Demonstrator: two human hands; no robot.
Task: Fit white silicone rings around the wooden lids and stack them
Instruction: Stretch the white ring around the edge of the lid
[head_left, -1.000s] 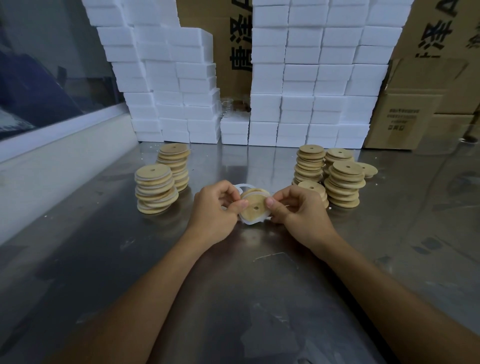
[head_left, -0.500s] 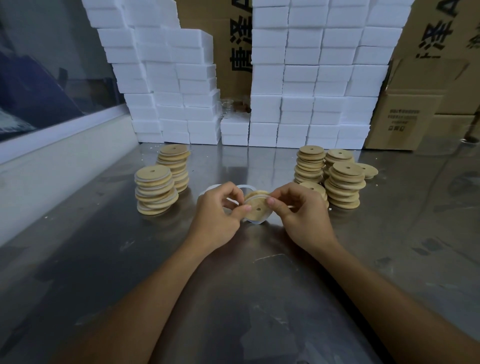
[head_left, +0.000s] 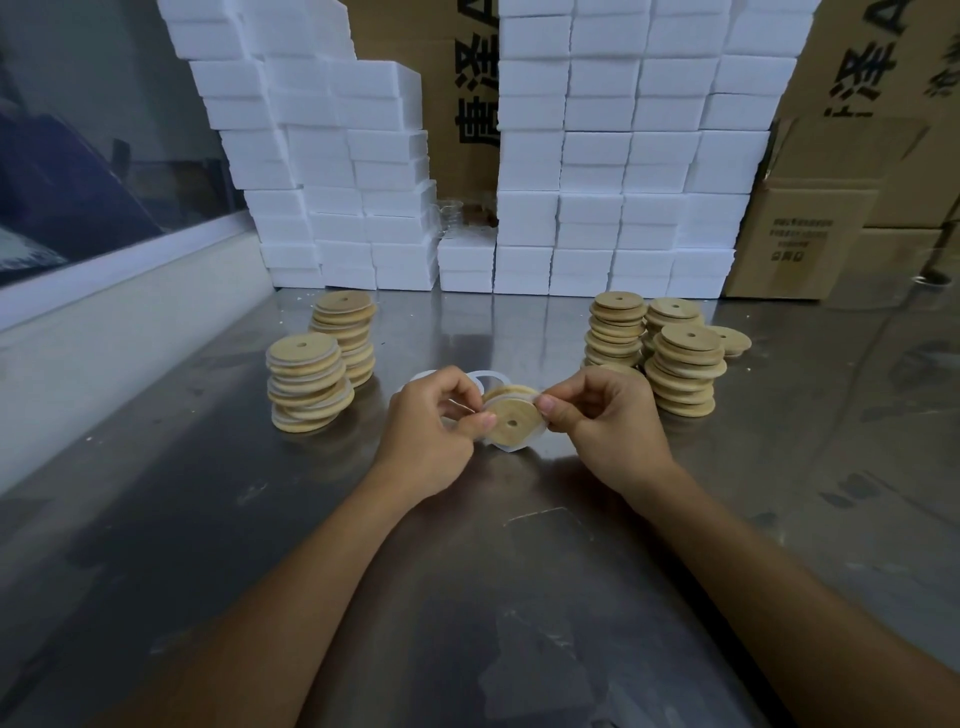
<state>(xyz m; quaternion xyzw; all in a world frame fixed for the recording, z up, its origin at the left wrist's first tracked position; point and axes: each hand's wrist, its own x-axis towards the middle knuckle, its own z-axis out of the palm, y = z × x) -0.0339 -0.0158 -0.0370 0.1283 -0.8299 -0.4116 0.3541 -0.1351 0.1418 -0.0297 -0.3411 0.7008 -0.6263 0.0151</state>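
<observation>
Round wooden lid (head_left: 513, 420) with a small centre hole, held just above the steel table (head_left: 519, 597) at mid-frame, tilted so its flat face looks toward the camera. White silicone ring (head_left: 511, 446) wrapped round its lower edge, showing as a pale band below the wood; upper part of the ring hidden behind the lid and the fingertips, so hard to tell how far round it sits. Left hand (head_left: 431, 426) gripping the lid's left edge, thumb on the face, fingers curled behind. Right hand (head_left: 605, 421) pinching the upper right rim between thumb and forefinger, other fingers curled. Both forearms reaching in from the bottom corners, cut off by the frame.

Just behind the left hand, loose white rings (head_left: 485, 375) lying on the table — mostly covered by the knuckles, count unclear.

To the left, two stacks of ringed lids: a nearer one (head_left: 307, 384) with white bands between the wooden layers, and a farther one (head_left: 347, 335) partly behind it. To the right, stacks of bare wooden lids (head_left: 680, 369), with one low pile largely hidden behind the right hand and a single lid (head_left: 730, 340) lying beside the stacks.

Along the back, a wall of white foam boxes (head_left: 623, 171) in two blocks, with something glassy in the gap — too dim to identify. Behind and to the right, cardboard cartons (head_left: 810, 239) with printed characters, cropped by the frame.
</observation>
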